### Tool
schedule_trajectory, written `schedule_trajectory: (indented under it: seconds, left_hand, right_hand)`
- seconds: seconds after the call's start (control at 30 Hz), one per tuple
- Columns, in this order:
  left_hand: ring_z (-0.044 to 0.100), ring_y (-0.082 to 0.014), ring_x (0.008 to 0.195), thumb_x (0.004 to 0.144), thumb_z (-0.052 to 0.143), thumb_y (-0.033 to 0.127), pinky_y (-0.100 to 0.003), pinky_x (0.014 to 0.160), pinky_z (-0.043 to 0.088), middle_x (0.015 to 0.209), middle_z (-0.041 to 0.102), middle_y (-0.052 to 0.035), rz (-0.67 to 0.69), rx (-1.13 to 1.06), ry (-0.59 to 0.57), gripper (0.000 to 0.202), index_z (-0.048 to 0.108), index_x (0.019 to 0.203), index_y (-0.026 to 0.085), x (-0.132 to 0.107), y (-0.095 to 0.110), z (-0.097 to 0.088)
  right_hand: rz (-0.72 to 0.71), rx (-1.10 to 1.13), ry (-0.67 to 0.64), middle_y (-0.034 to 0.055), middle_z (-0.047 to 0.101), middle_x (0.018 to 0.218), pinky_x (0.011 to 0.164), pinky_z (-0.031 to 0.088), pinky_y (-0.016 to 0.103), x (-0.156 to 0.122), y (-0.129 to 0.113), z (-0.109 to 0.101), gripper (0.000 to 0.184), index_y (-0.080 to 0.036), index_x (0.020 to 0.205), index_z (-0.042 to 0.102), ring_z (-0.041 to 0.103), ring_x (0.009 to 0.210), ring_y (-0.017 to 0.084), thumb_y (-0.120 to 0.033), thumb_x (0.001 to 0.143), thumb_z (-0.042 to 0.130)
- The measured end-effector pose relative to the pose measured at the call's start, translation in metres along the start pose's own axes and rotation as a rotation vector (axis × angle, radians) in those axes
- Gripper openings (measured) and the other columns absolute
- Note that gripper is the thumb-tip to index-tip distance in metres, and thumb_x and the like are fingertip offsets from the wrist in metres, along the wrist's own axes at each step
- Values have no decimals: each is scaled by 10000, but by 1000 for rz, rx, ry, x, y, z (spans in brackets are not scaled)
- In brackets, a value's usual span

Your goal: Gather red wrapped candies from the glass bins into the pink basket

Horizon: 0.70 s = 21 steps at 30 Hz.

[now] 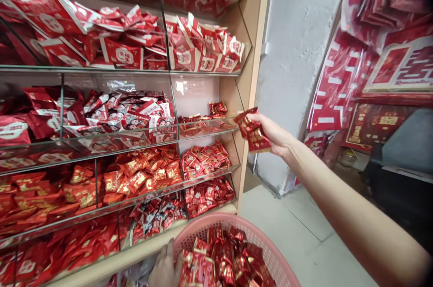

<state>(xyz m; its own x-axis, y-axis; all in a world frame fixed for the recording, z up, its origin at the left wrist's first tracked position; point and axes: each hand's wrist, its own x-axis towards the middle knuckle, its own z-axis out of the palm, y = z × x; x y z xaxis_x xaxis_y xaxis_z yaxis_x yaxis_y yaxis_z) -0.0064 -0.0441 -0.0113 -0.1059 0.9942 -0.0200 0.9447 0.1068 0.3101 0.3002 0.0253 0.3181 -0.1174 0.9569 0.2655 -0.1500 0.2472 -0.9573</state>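
My right hand [275, 136], arm stretched forward, is closed on shiny red candy packets [256, 134] with gold print. It holds them just right of the shelf unit's side panel, level with a small compartment of similar red packets [203, 125]. Below stands a round pink plastic basket [262, 237] with a perforated wall, heaped with red and gold packets [226, 255]. At the basket's left side, my left hand [165, 264] wraps over the rim, with its lower part cut off by the frame edge.
A wooden shelf unit [248, 93] with glass dividers fills the left, its compartments stacked with red packets. A grey wall [297, 21] rises behind. Red decorations [338, 75] hang at the right, above a dark object [402, 170]. Pale floor tiles [291, 219] show beyond the basket.
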Motion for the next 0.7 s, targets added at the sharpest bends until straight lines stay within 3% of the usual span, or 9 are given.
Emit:
schedule_trajectory:
  seconds: [0.1, 0.2, 0.27, 0.37, 0.43, 0.5, 0.6, 0.7]
  left_hand:
    - [439, -209, 1172, 853, 276, 360, -299, 920, 388, 1314, 423, -120, 15, 47, -20, 509, 314, 1298, 115, 3, -2, 4]
    - [450, -223, 1165, 849, 246, 367, -316, 916, 389, 1301, 440, -138, 34, 76, -9, 525, 327, 1291, 98, 3, -2, 5]
    - [468, -229, 1146, 846, 243, 372, -321, 897, 402, 1293, 448, -142, 30, 78, -1, 529, 331, 1290, 98, 2, -2, 5]
    - [475, -226, 1138, 843, 248, 377, -321, 894, 402, 1279, 461, -145, 37, 66, 16, 532, 335, 1290, 101, 2, -2, 5]
    - [477, -224, 1136, 843, 254, 370, -322, 904, 393, 1270, 469, -147, 52, 61, 29, 526, 339, 1287, 101, 2, -2, 6]
    - [490, -224, 1122, 845, 257, 366, -324, 895, 397, 1271, 469, -148, 53, 59, 32, 520, 340, 1286, 103, 2, -3, 7]
    - [494, -229, 1117, 847, 246, 379, -325, 881, 406, 1274, 466, -147, 49, 65, 32, 524, 345, 1282, 103, 2, -4, 8]
    - [487, -232, 1125, 847, 237, 387, -327, 879, 409, 1277, 464, -143, 54, 72, 32, 531, 345, 1282, 102, 2, -5, 8]
  right_hand:
    - [182, 35, -84, 25, 613, 818, 592, 456, 218, -42, 59, 3, 363, -188, 1084, 517, 554, 664, 113, -319, 746, 549]
    - [376, -32, -164, 16, 607, 782, 594, 452, 242, -79, 135, 7, 373, -170, 1038, 528, 549, 646, 119, -341, 712, 586]
    - [397, -173, -185, 33, 608, 836, 673, 459, 287, -98, 184, 9, 347, -148, 1016, 534, 562, 705, 141, -315, 713, 562]
    - [258, -645, -217, 82, 572, 1033, 842, 410, 351, -120, 241, 16, 443, -148, 1097, 509, 530, 942, 212, -200, 661, 561]
    - [156, -929, -331, 106, 489, 1186, 927, 350, 371, -131, 265, 23, 608, -168, 1224, 426, 434, 1110, 254, -138, 630, 556]
    - [39, -1157, -444, 107, 452, 1223, 944, 335, 384, -137, 281, 31, 712, -187, 1297, 342, 389, 1154, 274, -118, 622, 560]
    - [-163, -1417, -493, 94, 519, 1120, 880, 382, 395, -141, 300, 34, 619, -187, 1275, 368, 465, 1042, 263, -140, 683, 542]
    - [-327, -1573, -440, 85, 553, 1089, 854, 389, 393, -144, 318, 24, 449, -194, 1214, 437, 495, 984, 235, -156, 769, 481]
